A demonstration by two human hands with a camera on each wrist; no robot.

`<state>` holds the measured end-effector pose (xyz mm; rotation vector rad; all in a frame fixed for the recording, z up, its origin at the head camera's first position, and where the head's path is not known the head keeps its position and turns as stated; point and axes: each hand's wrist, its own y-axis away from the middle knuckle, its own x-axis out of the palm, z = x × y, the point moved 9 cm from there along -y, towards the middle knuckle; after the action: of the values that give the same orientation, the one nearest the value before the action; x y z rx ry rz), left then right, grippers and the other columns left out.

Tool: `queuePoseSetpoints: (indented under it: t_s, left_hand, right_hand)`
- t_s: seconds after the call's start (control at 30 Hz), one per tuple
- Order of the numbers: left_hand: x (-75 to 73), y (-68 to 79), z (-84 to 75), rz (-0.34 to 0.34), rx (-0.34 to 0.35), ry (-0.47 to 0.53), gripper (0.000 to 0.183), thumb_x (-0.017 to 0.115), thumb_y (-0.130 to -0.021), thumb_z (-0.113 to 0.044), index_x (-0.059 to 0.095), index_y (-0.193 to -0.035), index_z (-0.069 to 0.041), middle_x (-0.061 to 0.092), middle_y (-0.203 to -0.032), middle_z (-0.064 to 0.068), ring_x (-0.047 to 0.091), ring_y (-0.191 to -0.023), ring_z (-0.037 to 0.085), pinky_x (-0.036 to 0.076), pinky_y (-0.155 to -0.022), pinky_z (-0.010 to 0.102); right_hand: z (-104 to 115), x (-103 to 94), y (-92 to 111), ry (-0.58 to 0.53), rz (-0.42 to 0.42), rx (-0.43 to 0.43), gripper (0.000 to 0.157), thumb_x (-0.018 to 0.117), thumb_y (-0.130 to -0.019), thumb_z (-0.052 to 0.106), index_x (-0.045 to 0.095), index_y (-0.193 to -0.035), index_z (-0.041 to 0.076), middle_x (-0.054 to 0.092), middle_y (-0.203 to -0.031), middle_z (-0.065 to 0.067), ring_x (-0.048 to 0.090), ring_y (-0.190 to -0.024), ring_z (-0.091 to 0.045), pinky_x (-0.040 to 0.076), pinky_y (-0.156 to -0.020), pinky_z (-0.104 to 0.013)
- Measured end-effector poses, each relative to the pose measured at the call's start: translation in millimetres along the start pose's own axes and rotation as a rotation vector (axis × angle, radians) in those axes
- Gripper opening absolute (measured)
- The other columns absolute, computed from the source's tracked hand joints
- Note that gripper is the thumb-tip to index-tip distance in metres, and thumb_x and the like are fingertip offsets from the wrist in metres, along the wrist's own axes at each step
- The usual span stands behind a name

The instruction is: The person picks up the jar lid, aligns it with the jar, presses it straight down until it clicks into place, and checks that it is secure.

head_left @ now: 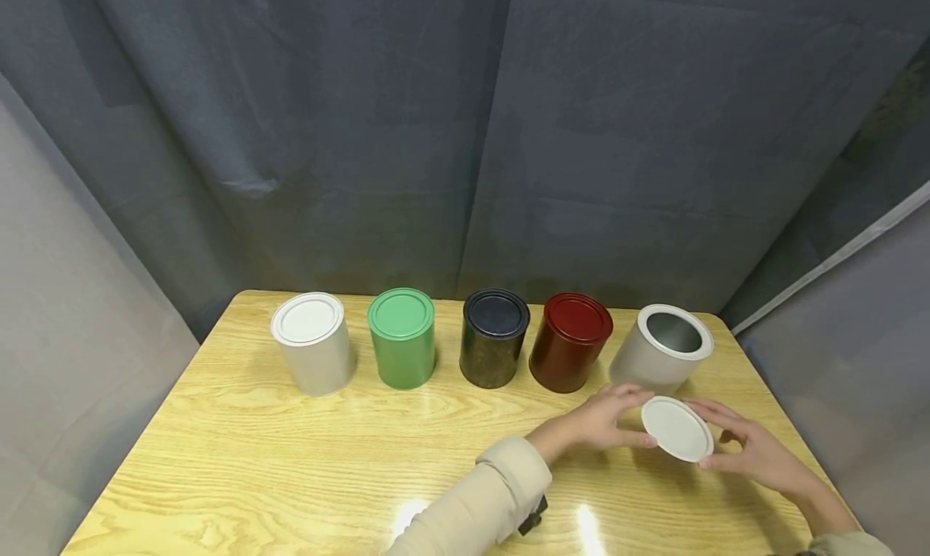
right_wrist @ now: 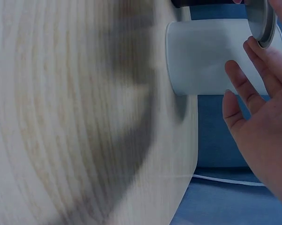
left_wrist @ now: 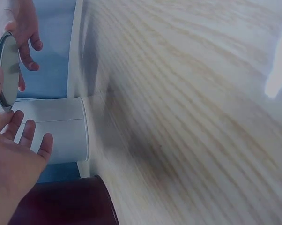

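Both hands hold a round white lid point(head_left: 678, 429) between them, raised over the table's right side. My left hand point(head_left: 606, 417) has thumb and forefinger at its left edge. My right hand point(head_left: 756, 451) grips the opposite edge, thumb low and fingertips high on the rim. In the left wrist view, the lid point(left_wrist: 10, 70) stands nearly edge-on, the left hand's other fingers spread below it. Just behind it stands a white can point(head_left: 643, 368), uncovered, its grey inside showing. The right wrist view has this can point(right_wrist: 206, 56) beyond the right fingers.
Along the back of the wooden table point(head_left: 291, 475) stand more lidded cans: a dark red can point(head_left: 567, 354) beside the uncovered one, then a black can point(head_left: 490, 358), a green can point(head_left: 404, 354) and another white can point(head_left: 320, 362). Grey curtains point(head_left: 363, 136) hang behind and at the sides.
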<state>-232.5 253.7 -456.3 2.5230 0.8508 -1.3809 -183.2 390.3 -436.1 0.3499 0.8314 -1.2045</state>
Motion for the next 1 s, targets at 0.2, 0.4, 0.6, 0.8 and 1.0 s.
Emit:
queuePoseSetpoints:
  t_s: [0.2, 0.4, 0.6, 0.8, 1.0]
  left_hand:
    - [-10.1, -1.9, -3.1, -0.041, 0.028, 0.006, 0.065, 0.063, -0.084, -0.039, 0.040, -0.138, -0.011, 0.041, -0.137, 0.001, 0.033, -0.125, 0.009, 0.023, -0.101, 0.024]
    - [-18.6, -2.9, -4.4, -0.076, 0.024, 0.008, 0.065, 0.063, -0.084, -0.039, 0.040, -0.138, -0.012, 0.042, -0.136, 0.001, 0.033, -0.124, 0.009, 0.023, -0.099, 0.020]
    - [-29.2, -1.0, -5.0, -0.121, 0.011, 0.040, 0.063, 0.064, -0.084, -0.037, 0.042, -0.138, -0.013, 0.043, -0.135, 0.002, 0.035, -0.123, 0.011, 0.026, -0.096, 0.019]
    - [-38.9, -1.7, -7.6, -0.147, 0.036, 0.056, 0.061, 0.065, -0.084, -0.034, 0.044, -0.136, -0.011, 0.043, -0.135, 0.004, 0.035, -0.122, 0.012, 0.025, -0.097, 0.020]
    - [-43.9, -5.0, -9.0, -0.150, 0.058, 0.036, 0.060, 0.063, -0.085, -0.034, 0.043, -0.137, -0.011, 0.043, -0.135, 0.004, 0.035, -0.123, 0.012, 0.024, -0.098, 0.018]
  right_hand:
    - [2, -5.5, -4, 0.006, -0.016, 0.004, 0.073, 0.075, -0.068, 0.001, 0.046, -0.134, 0.011, 0.042, -0.130, 0.014, 0.040, -0.101, 0.005, 0.036, -0.066, -0.028]
    - [7, -11.2, -8, -0.011, -0.031, -0.014, 0.074, 0.075, -0.067, -0.003, 0.045, -0.134, 0.006, 0.042, -0.130, 0.017, 0.042, -0.097, 0.003, 0.036, -0.067, -0.027]
    - [11, -15.3, -13, -0.014, -0.054, -0.031, 0.078, 0.076, -0.066, -0.004, 0.043, -0.136, 0.010, 0.043, -0.131, 0.009, 0.040, -0.100, 0.003, 0.035, -0.068, -0.023]
    - [19, -19.7, -19, -0.015, -0.070, -0.050, 0.077, 0.075, -0.066, -0.005, 0.044, -0.135, 0.008, 0.043, -0.130, 0.006, 0.040, -0.098, 0.002, 0.033, -0.068, -0.022]
    - [24, -24.7, -24, -0.022, -0.081, -0.069, 0.079, 0.075, -0.065, -0.007, 0.044, -0.135, 0.008, 0.044, -0.131, 0.002, 0.041, -0.098, 0.001, 0.033, -0.068, -0.022]
